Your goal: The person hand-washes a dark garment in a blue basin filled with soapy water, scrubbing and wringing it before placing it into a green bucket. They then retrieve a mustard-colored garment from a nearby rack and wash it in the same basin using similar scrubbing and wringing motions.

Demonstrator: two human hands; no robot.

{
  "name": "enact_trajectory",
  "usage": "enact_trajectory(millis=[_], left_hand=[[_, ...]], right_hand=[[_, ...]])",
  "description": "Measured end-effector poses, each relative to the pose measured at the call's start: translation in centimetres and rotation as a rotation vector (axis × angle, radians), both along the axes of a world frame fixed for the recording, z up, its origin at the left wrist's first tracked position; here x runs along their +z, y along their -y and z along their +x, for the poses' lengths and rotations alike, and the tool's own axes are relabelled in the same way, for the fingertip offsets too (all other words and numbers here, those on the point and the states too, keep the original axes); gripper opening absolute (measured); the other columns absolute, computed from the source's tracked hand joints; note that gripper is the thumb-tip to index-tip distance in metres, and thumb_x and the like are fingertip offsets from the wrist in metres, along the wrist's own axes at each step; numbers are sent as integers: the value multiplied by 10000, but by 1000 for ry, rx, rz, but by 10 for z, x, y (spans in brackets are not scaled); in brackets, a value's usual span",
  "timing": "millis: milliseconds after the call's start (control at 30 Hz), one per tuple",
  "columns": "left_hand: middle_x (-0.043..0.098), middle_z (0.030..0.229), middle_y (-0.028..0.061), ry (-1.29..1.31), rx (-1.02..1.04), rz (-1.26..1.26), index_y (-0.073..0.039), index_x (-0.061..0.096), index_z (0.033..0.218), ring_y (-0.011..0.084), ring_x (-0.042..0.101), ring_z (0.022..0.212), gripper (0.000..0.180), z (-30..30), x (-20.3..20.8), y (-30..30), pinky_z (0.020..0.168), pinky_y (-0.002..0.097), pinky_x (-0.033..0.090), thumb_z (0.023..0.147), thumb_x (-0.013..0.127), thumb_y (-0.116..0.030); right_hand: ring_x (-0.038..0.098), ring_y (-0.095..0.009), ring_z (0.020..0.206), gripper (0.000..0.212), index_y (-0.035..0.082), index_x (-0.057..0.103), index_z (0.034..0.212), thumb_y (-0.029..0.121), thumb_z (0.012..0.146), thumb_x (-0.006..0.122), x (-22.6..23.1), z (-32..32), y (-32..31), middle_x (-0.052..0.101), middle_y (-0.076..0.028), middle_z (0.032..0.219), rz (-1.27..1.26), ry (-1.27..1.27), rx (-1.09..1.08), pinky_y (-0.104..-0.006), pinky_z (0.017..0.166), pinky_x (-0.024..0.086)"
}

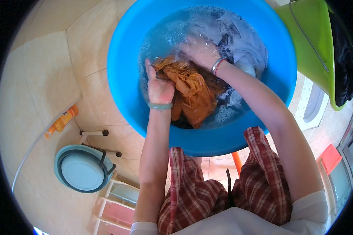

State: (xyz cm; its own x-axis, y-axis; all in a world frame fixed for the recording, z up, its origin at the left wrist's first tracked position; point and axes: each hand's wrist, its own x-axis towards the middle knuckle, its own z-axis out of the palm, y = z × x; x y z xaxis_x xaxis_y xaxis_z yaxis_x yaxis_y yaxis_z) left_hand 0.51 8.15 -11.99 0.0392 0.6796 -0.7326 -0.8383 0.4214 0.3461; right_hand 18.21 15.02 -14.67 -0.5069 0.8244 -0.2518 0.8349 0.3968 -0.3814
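A large blue basin (pixel 123 94) holds soapy water and wet laundry. My left hand (pixel 161 89), with a pale green bangle at the wrist, is turned palm up at the left of the water. Its thumb points away from me, and its other fingers go under a bunched orange-brown cloth (pixel 194 94), which they grip. Beyond the cloth, my right hand (pixel 200 51) reaches into the water near its far edge. Splashing and blur hide its fingertips. White-grey fabric (pixel 245 43) floats at the right, with dark patterned cloth beside it.
A green bucket (pixel 312 47) with a wire handle and black contents stands at the right. A white fixture (pixel 312 103) is set in the floor below it. Folding basins (pixel 84 172), a rack (pixel 119 203) and an orange bottle (pixel 62 120) are at the left.
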Motion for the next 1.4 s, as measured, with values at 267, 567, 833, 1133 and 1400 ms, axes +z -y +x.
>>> enact_trajectory(millis=[267,567,833,1133,1400], left_hand=[[586,1236,110,25,-123,113,-147,472,1364,250,559,1107,395,8,35,-18,897,407,495,1006,546,-298],[493,850,30,634,-205,275,-183,542,1107,167,444,726,374,11,61,-29,597,307,378,951,571,-522],[515,874,37,-189,-21,182,-148,538,1184,179,502,844,394,20,56,2,703,306,437,889,614,-397],[571,989,37,-407,79,-193,-70,573,1086,194,566,948,307,46,82,-6,852,334,476,957,537,-346],[439,1481,105,85,27,4,-63,403,1446,302,396,1362,531,-6,28,-3,1150,478,292,1041,417,-406]], right_hand=[[600,-226,797,191,109,587,857,270,832,686,107,-54,74,505,-65,899,89,-777,128,-332,643,532],[551,-119,597,200,127,520,671,209,727,693,130,-77,72,454,-15,776,423,-797,182,-261,471,444],[596,-177,573,185,129,563,619,225,737,668,121,-74,59,501,-32,674,403,-838,64,-354,504,488],[639,-275,649,90,86,628,850,170,824,610,53,-32,-1,626,-98,769,8,-503,-73,-386,530,532],[614,-363,848,309,21,628,1022,313,980,537,4,-7,-13,613,-195,970,104,-495,-306,-435,810,512]])
